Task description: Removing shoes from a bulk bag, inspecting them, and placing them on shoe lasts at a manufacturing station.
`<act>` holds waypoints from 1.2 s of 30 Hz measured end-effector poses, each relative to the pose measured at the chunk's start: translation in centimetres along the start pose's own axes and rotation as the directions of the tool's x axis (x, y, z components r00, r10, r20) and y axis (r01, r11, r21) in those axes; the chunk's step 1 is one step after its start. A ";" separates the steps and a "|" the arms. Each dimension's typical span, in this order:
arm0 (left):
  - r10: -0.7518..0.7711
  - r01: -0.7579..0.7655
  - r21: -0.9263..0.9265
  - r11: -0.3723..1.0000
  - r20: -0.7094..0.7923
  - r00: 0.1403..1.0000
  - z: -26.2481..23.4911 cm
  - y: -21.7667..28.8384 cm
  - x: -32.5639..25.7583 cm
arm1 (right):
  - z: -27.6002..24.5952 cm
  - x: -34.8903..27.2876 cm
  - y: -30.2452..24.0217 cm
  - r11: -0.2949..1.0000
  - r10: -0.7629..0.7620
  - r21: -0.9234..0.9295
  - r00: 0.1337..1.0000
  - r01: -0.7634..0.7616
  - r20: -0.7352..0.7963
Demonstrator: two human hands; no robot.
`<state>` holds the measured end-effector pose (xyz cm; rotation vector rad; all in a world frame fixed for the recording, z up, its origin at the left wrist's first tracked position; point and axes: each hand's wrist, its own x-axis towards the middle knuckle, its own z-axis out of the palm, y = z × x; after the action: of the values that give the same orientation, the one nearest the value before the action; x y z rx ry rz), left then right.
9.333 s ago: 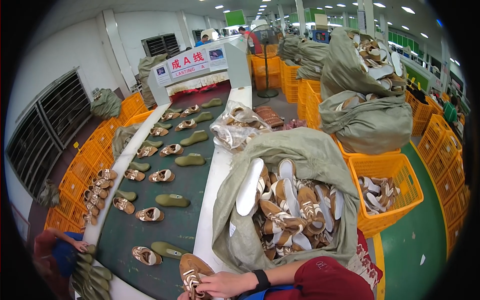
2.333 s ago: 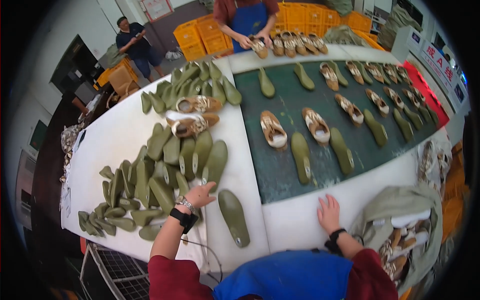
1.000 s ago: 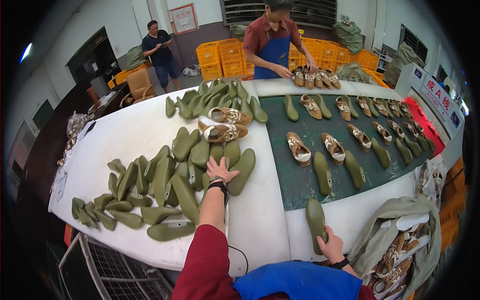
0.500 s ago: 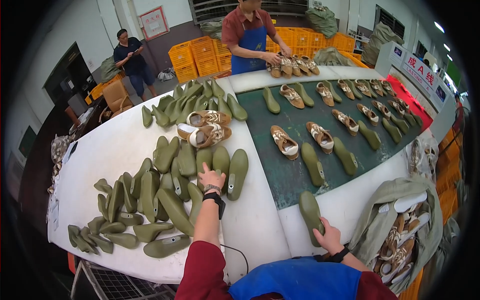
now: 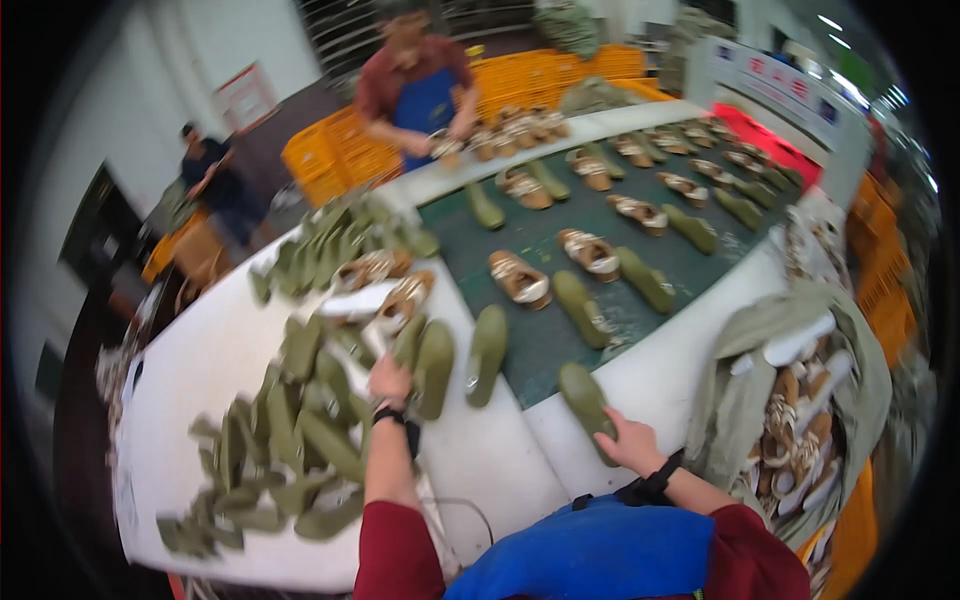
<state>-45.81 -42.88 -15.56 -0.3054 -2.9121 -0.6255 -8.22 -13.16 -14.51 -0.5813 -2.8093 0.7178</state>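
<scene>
At the heap of green shoe lasts, my left hand (image 5: 390, 382) is closed around the lower end of a green last (image 5: 408, 343); motion blurs the fingers. Two more lasts, a wide last (image 5: 434, 370) and a separate last (image 5: 487, 356), lie just to its right. My right hand (image 5: 628, 440) grips the near end of another green last (image 5: 585, 402), which points away from me at the near edge of the dark green belt (image 5: 540, 345). Just beyond the left hand sit a brown and white sneaker (image 5: 405, 302) and a second sneaker (image 5: 372, 268).
Sneakers and lasts stand in rows on the belt. A grey-green sack (image 5: 720, 400) of shoes is at my right. Across the table, a person in a blue apron (image 5: 420, 105) handles a shoe. Orange crates (image 5: 330, 155) are stacked behind; another person (image 5: 220, 180) stands far left.
The view has turned, so the scene sits further left. My left hand's fingers, spread over a last before, are now drawn in around its end. My right hand still holds its last.
</scene>
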 end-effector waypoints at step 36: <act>0.001 -0.015 0.082 0.997 0.173 0.985 -0.1 5.0 -5.2 | 0.0 0.9 1.1 1.000 0.013 -0.002 0.999 -0.013 -0.044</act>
<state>-39.65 -39.33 -14.54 -0.3791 -3.0903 -0.4984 -8.72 -11.90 -15.02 -0.6093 -2.7692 0.6954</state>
